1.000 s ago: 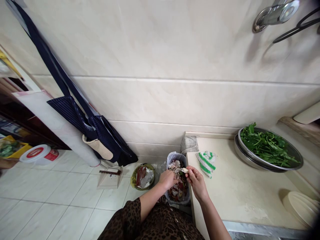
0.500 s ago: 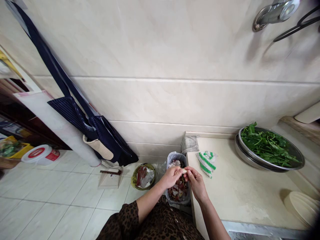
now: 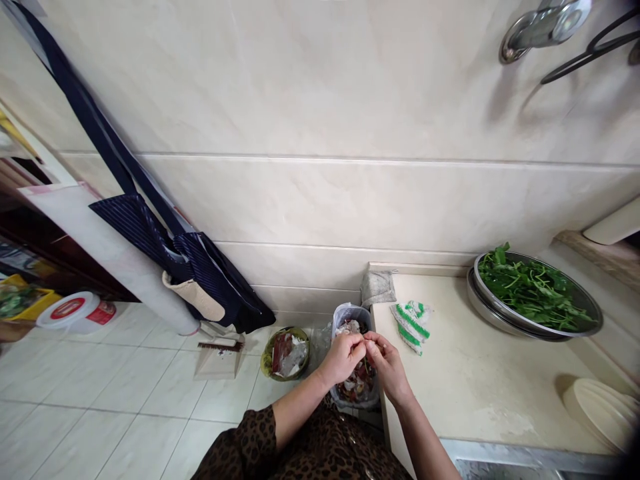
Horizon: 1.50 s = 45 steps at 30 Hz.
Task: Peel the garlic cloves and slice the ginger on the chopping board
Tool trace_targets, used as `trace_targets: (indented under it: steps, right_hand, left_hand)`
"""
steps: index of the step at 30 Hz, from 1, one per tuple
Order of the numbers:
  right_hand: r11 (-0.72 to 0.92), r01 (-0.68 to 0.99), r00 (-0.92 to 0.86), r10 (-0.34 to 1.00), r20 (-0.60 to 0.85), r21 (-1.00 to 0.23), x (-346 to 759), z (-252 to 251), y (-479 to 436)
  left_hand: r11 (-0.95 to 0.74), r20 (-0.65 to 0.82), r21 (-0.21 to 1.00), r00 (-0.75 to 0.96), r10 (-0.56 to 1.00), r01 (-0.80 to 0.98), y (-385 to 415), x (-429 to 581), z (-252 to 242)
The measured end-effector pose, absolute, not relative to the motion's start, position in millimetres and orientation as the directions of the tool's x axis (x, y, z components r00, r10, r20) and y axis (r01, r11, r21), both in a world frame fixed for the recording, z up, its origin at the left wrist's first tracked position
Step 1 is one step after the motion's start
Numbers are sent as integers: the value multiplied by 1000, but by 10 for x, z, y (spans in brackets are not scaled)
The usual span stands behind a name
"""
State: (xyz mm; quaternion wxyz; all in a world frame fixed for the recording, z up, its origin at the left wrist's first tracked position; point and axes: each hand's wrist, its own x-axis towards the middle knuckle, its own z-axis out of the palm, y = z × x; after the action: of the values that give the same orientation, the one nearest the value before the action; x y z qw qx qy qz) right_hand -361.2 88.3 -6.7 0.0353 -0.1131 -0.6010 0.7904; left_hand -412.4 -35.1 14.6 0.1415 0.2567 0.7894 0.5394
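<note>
My left hand (image 3: 343, 357) and my right hand (image 3: 389, 367) meet fingertip to fingertip over a lined waste bin (image 3: 334, 393). Both are closed in a pinch around a small pale clove-like piece, which the fingers now mostly hide. Below them, the bin holds reddish and whitish scraps (image 3: 357, 387), perhaps peelings. To the right of my right hand, a white cloth with green stripes (image 3: 411, 325) lies on the counter (image 3: 475, 387).
Leafy greens (image 3: 535, 290) fill a metal colander at the counter's back right, with a pale bowl (image 3: 597, 410) nearer me. On the floor stand a small yellowish bin (image 3: 267, 363), a dustpan (image 3: 219, 363) and a white tub (image 3: 77, 313). A dark apron (image 3: 200, 273) hangs at left.
My fingertips have drawn closer together, so the pale piece that showed between them is now mostly covered. The whole view has shifted slightly.
</note>
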Motion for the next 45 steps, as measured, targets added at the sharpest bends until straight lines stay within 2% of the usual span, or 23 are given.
trace_targets:
  steps: [2, 5, 7, 9, 12, 14, 17, 20, 24, 27, 30, 33, 36, 38, 41, 45]
  right_hand:
    - [-382, 89, -964, 197, -176, -920, -3628, -64, 867]
    - [-605, 106, -942, 193, -275, -789, -3683, -101, 892]
    - [-680, 101, -938, 178, -297, -726, -3720, -142, 952]
    - [-728, 78, -943, 167, -287, -681, -3740, -178, 1029]
    - [-808, 66, -953, 123, -278, -585, -3730, -200, 1124]
    - [-833, 78, -955, 96, -282, -547, -3710, -195, 1157]
    - [-847, 107, -957, 53, -284, -520, -3682, -173, 1174]
    - [-823, 132, -958, 36, -283, -552, -3664, -157, 1181]
    - [-742, 136, -959, 67, -275, -656, -3642, -146, 1188]
    - [-673, 113, -966, 98, -240, -731, -3619, -123, 1182]
    - [-574, 70, -971, 148, -187, -816, -3596, -72, 1168]
    - [-429, 30, -981, 159, -108, -903, -3582, -1, 1152]
    - [-298, -4, -993, 118, -33, -954, -3576, 73, 1147]
    - [-230, -33, -996, 94, 12, -973, -3573, 120, 1152]
    - [-167, -71, -997, 47, 64, -983, -3568, 177, 1169]
    - [-174, -64, -997, -29, 70, -983, -3564, 207, 1176]
  left_hand:
    - [285, 41, 927, -825, 564, 242, -341, -4115, 143]
    - [310, 26, 919, -822, 568, 244, -350, -4111, 81]
    - [359, 12, 894, -816, 578, 267, -373, -4124, -12]
    - [460, -21, 835, -818, 574, 302, -403, -4153, -139]
    - [689, -148, 654, -840, 521, 312, -435, -4207, -334]
    - [780, -226, 554, -849, 478, 291, -435, -4231, -429]
    - [791, -232, 538, -851, 472, 292, -396, -4242, -489]
    - [752, -180, 565, -838, 514, 340, -337, -4239, -478]
    - [731, -142, 587, -845, 516, 348, -300, -4243, -418]
    - [641, -84, 698, -854, 514, 318, -315, -4255, -314]
    - [436, -88, 875, -817, 570, 210, -344, -4260, -140]
    - [228, -184, 973, -736, 651, -41, -357, -4234, 49]
    - [145, -304, 945, -627, 718, -292, -350, -4187, 172]
    - [129, -344, 916, -578, 740, -380, -342, -4162, 202]
    - [107, -364, 890, -547, 754, -444, -339, -4145, 201]
    - [70, -338, 886, -536, 774, -459, -340, -4127, 203]
